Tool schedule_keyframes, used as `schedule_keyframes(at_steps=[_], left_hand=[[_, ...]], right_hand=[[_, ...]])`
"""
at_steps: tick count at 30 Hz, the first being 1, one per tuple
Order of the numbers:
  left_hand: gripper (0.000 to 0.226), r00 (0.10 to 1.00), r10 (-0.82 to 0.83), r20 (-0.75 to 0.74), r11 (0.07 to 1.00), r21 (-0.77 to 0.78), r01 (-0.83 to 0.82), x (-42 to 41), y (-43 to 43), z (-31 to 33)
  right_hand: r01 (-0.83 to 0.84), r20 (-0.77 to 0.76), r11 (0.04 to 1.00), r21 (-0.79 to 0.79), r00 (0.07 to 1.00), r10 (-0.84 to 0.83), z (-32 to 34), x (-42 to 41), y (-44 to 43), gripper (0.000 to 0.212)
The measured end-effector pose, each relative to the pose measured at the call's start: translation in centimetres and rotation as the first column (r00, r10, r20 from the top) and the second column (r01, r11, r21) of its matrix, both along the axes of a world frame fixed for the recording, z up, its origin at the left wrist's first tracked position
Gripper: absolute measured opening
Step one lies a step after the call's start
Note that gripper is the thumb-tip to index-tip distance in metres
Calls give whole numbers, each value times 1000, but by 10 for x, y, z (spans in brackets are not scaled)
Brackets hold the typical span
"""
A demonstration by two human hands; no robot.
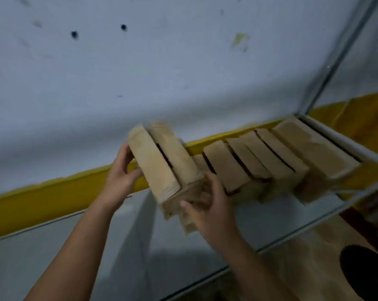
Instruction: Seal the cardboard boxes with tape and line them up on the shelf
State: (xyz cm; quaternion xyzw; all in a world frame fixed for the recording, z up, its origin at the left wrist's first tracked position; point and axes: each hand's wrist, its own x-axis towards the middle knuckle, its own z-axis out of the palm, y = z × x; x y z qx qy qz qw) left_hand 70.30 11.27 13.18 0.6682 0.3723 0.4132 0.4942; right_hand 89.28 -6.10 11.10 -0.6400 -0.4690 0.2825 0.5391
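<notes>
Left hand point(121, 170): curled round the left side of the cardboard boxes point(159, 166), frame centre.
Right hand point(207, 205): grips their near end.
Row of boxes point(270, 157): on the shelf point(179, 253), centre right.
Writing: too blurred to read.

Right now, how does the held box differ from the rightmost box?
The held box is gripped by the left hand and right hand; the rightmost box rests on the shelf. The held box shows a dark slit on top; the rightmost box shows none. Both are cardboard.
</notes>
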Motion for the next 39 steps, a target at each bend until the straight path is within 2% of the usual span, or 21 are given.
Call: schedule_keyframes(at_steps=[4, 8, 11, 17, 20, 22, 30, 35, 39], left_hand=[[71, 993, 111, -36, 965, -236, -116, -45, -3, -33], [71, 977, 167, -132, 830, -516, -212, -51, -18, -96], [64, 982, 153, -108, 756, -627, -187, -33, -34, -128], [55, 951, 309, -7, 724, -647, -240, -2, -53, -163], [46, 939, 345, 4, 706, -660, -257, 0, -60, -169], [40, 936, 352, 17, 706, -662, -253, 3, -64, -168], [34, 952, 304, -20, 762, -595, -256, 10, -67, -187], [33, 955, 291, -60, 798, -536, -277, 10, -62, -200], [30, 944, 278, -178, 833, -444, -329, 8, -62, -192]], right_hand=[[-147, -21, 986, -85, 989, 146, -50, -47, 37, 65], [-195, -80, 942, -273, 980, 180, -99, -66, 37, 56], [-222, -120, 892, -393, 975, 189, -121, -63, 36, 54], [-252, -110, 842, -478, 968, 227, -130, -58, 36, 81], [-298, -83, 827, -476, 952, 295, -131, -55, 27, 97], [-341, -66, 806, -484, 932, 356, -128, -51, 17, 100], [-335, -147, 800, -497, 941, 303, -128, -36, 9, 82], [-313, -151, 798, -515, 949, 275, -140, -32, 12, 79], [-362, -132, 779, -512, 929, 345, -133, -23, 19, 69]])
